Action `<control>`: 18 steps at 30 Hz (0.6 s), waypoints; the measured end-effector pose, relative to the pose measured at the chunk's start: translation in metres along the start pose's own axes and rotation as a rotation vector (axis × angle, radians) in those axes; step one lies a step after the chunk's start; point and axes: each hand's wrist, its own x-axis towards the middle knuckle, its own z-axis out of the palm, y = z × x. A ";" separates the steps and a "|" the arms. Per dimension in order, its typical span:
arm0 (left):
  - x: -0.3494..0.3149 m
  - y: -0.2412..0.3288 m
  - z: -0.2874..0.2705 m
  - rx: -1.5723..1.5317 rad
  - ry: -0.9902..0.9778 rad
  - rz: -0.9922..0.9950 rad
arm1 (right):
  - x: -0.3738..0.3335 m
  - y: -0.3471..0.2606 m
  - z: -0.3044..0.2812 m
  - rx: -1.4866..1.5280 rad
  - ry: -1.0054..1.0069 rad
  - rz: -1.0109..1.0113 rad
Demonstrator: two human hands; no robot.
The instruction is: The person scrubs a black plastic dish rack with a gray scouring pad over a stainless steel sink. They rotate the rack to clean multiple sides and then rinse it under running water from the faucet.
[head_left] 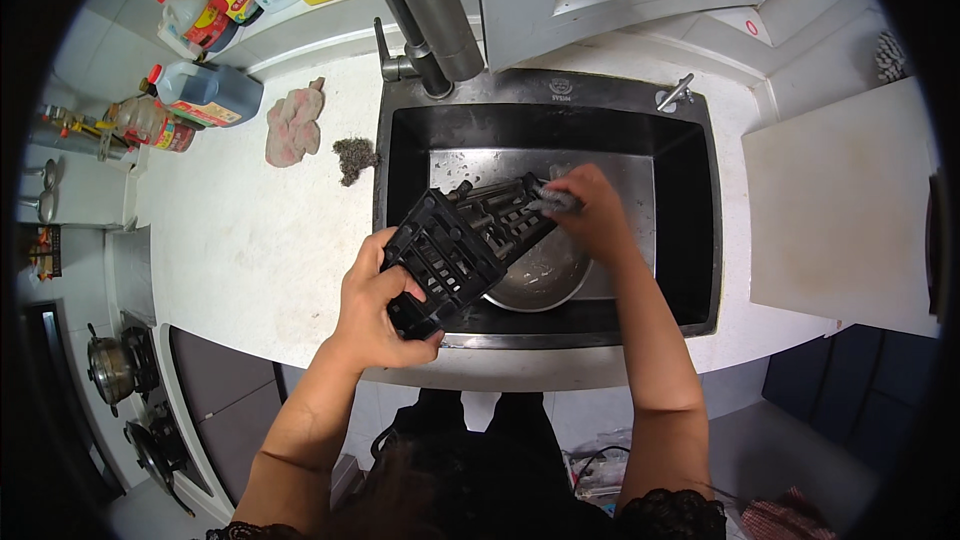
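Observation:
A black slotted plastic rack (445,265), like a utensil holder, is tilted over the sink (685,200). My left hand (375,305) grips its near-left end, fingers and thumb wrapped round the frame. At the rack's far-right end, my right hand (595,210) is closed on a grey scrubber (555,200), pressed to or just beside the rack's edge; exact contact is hard to make out. Beneath the rack, a round metal bowl (540,285) rests in the sink, partly hidden by it. Wet spots show on the sink floor.
A grey tap (430,65) rises behind the sink. On the white counter left lie a steel wool clump (355,158) and a pinkish cloth (295,125). Bottles and a blue-grey jug (210,95) stand farther left. A pale board (840,200) is at right; an open window frame (520,0) overhangs behind.

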 end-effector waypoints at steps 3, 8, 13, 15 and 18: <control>0.003 0.003 0.001 0.002 -0.009 0.006 | -0.008 0.007 0.002 -0.041 -0.046 0.005; 0.005 0.007 0.003 0.036 -0.073 -0.010 | -0.014 0.012 -0.006 -0.243 -0.159 -0.094; 0.005 0.007 0.006 0.088 -0.075 0.009 | -0.016 0.012 -0.006 -0.222 -0.301 -0.041; 0.005 0.006 0.008 0.075 -0.092 0.010 | -0.019 0.016 -0.005 -0.230 -0.317 -0.049; 0.004 0.006 0.008 0.037 -0.081 0.015 | -0.021 0.016 0.005 -0.251 -0.316 -0.067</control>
